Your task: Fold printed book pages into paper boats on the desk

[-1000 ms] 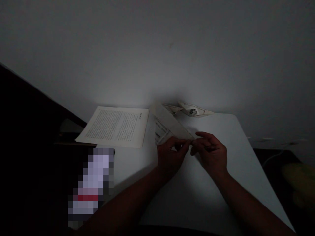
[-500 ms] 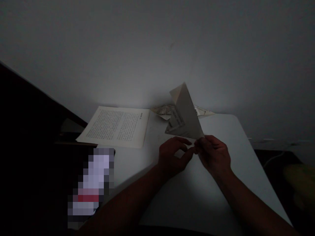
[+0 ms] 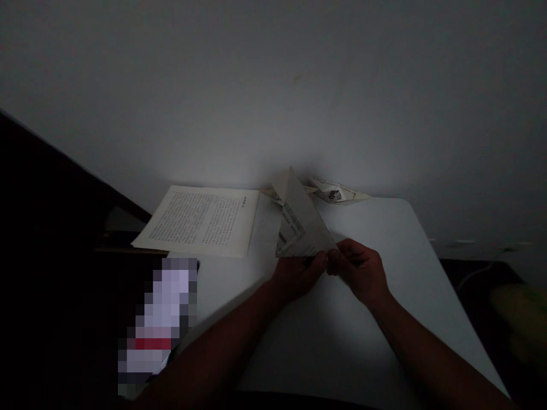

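A folded triangular sheet of printed paper (image 3: 299, 225) stands up over the white table (image 3: 325, 336) with its point toward the wall. My left hand (image 3: 297, 274) pinches its lower edge from the left. My right hand (image 3: 359, 270) pinches the lower right corner, and the fingertips of both hands nearly meet under the paper. The room is dim.
A flat printed page (image 3: 200, 219) lies at the table's back left. Small folded paper shapes (image 3: 337, 192) rest by the wall behind the held paper. A blurred-out object (image 3: 158, 324) sits at the left on a dark surface. A grey wall rises behind.
The paper lay low and slanted, then was lifted high by my right hand alone. Now it is lower and nearer, and my left hand has taken hold again.
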A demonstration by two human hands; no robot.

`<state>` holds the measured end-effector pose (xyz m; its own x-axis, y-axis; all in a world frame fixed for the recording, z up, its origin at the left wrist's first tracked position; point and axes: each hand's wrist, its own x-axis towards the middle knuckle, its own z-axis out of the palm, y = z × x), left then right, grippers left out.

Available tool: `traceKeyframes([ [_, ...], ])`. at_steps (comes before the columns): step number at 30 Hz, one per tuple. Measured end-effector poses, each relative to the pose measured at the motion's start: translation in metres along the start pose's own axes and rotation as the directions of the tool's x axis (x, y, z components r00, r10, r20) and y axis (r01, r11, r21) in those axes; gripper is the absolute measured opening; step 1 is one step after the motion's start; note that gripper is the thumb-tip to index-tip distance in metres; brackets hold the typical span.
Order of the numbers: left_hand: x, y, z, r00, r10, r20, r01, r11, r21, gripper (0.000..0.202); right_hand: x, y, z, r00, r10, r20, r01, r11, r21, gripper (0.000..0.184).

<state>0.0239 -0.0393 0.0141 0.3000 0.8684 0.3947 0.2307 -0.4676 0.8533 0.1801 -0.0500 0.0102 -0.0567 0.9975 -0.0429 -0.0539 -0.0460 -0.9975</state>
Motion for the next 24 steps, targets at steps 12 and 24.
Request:
traceKeyframes([
  [12,-0.003,-0.004,0.004,0.993,0.101,0.067,-0.118,0.928,0.353,0.04,-0.006,-0.009,-0.001,0.993,-0.113,0.011,0.109,0.92,-0.377,0.029],
  [24,-0.007,-0.012,0.008,0.993,0.099,0.071,-0.12,0.889,0.442,0.041,-0.003,-0.019,0.002,0.974,-0.197,0.111,0.225,0.795,-0.563,0.027],
])
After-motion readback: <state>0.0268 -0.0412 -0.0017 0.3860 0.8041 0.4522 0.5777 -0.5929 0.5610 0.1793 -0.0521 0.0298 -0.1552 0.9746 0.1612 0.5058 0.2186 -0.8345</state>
